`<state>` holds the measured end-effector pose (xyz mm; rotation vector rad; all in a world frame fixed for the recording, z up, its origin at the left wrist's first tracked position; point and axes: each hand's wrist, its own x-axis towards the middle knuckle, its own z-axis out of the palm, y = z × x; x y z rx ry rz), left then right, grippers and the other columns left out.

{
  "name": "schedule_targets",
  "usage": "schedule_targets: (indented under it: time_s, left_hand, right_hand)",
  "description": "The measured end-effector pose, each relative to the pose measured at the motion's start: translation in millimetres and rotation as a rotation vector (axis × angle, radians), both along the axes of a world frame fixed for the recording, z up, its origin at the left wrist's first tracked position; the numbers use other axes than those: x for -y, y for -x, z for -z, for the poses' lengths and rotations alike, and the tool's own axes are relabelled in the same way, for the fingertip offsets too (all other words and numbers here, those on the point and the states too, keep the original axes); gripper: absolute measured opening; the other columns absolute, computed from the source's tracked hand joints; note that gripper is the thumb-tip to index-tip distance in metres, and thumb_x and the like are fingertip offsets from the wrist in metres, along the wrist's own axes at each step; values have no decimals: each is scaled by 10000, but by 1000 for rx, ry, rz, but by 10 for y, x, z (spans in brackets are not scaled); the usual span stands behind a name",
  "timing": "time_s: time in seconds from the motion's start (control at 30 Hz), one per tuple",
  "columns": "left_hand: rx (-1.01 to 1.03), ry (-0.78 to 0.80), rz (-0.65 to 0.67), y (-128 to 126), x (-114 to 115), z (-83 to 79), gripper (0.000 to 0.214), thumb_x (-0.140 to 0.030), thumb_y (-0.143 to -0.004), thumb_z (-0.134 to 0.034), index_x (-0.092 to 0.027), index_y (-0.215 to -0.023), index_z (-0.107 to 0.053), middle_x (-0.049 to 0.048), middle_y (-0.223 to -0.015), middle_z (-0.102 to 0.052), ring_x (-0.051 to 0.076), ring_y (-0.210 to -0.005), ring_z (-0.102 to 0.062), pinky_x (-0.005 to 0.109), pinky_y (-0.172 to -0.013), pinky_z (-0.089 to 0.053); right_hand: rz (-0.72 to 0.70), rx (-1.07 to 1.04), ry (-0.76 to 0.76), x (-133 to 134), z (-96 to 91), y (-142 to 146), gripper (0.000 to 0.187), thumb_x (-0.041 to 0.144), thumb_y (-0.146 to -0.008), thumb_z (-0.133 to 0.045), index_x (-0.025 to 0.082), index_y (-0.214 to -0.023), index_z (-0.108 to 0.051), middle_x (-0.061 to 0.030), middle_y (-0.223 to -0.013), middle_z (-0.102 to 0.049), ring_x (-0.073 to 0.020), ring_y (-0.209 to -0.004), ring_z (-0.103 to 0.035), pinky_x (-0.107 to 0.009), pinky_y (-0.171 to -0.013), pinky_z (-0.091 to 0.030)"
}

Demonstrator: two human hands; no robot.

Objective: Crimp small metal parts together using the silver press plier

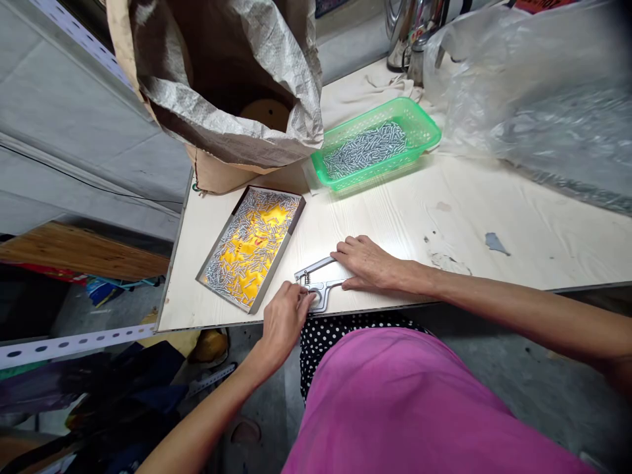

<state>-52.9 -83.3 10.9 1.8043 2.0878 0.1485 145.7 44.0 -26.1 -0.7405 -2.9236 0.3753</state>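
Near the table's front edge lies a grey metal plier-like hand tool [324,289] with two long handles and a small coil spring. My right hand [368,263] is closed over the ends of its handles, which stand apart. At the tool's head, the fingers of my left hand [286,313] are pinched together; whatever is between them is too small to make out. To the left, a shallow tray [274,264] with a yellow bottom holds many small silvery metal pins [247,247]. More such pins [368,150] lie heaped in a green plastic basket [378,174] farther back.
A large paper-and-woven sack [222,148] stands open at the back left. Clear plastic bags [533,99] fill the back right, beside a metal kettle [402,39]. A grey scrap [496,243] lies on the pale tabletop [494,197], right of my hands.
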Motion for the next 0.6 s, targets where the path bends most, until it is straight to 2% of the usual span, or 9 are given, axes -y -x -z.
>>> schedule_targets:
  time_s: [0.07,0.13,0.2,0.27,0.37,0.43,0.6]
  left_hand:
    - [-93,-66,173,-90,-80,13,234,-346,-920,-578,-190,-1091,-615,74,-1065,-624,225,-991,-581,312,-813,-468]
    - [-147,-90,319,-162,-217,68,417,-351,-887,-634,-168,-1248,-532,106,-1202,-591,264,-1109,-531,361,-901,-464]
    - [-159,-88,429,-203,-366,142,581,-355,-861,-669,-145,-1350,-434,134,-1324,-532,283,-1180,-486,401,-971,-441]
    - [-153,-71,501,-213,-483,203,657,-364,-851,-679,-126,-1385,-379,152,-1361,-501,288,-1198,-469,417,-995,-429]
    - [-167,-47,558,-207,-577,227,699,-389,-842,-682,-106,-1394,-359,155,-1302,-527,293,-1148,-484,426,-975,-437]
    - [-180,-38,555,-211,-608,210,698,-412,-839,-679,-115,-1389,-368,144,-1242,-548,293,-1115,-491,428,-950,-445]
    - [-159,-44,574,-246,-676,208,496,-459,-854,-654,-159,-1226,-525,93,-1098,-580,263,-1030,-504,382,-872,-455]
  right_hand:
    - [6,-3,1,18,-2,7,405,440,-798,-729,143,-1042,-602,-118,-1050,-619,-275,-966,-515,-367,-768,-366]
    - [12,5,6,32,-6,13,427,446,-799,-725,132,-1058,-599,-120,-1056,-617,-276,-974,-516,-368,-772,-371]
    - [19,19,11,42,-12,7,470,473,-795,-719,116,-1075,-596,-125,-1057,-617,-279,-978,-517,-374,-782,-379]
    - [22,25,9,50,-17,-20,526,495,-775,-729,105,-1099,-590,-130,-1064,-616,-283,-977,-517,-385,-800,-386]
    - [49,15,3,62,-20,-93,607,465,-711,-786,93,-1143,-576,-148,-1095,-608,-291,-975,-520,-398,-810,-400]
    - [81,3,5,70,-20,-142,580,420,-693,-804,97,-1122,-586,-153,-1075,-609,-291,-951,-526,-394,-779,-417]
    - [96,8,-19,66,-24,-184,228,285,-793,-725,139,-944,-637,-121,-954,-625,-258,-882,-540,-354,-712,-422]
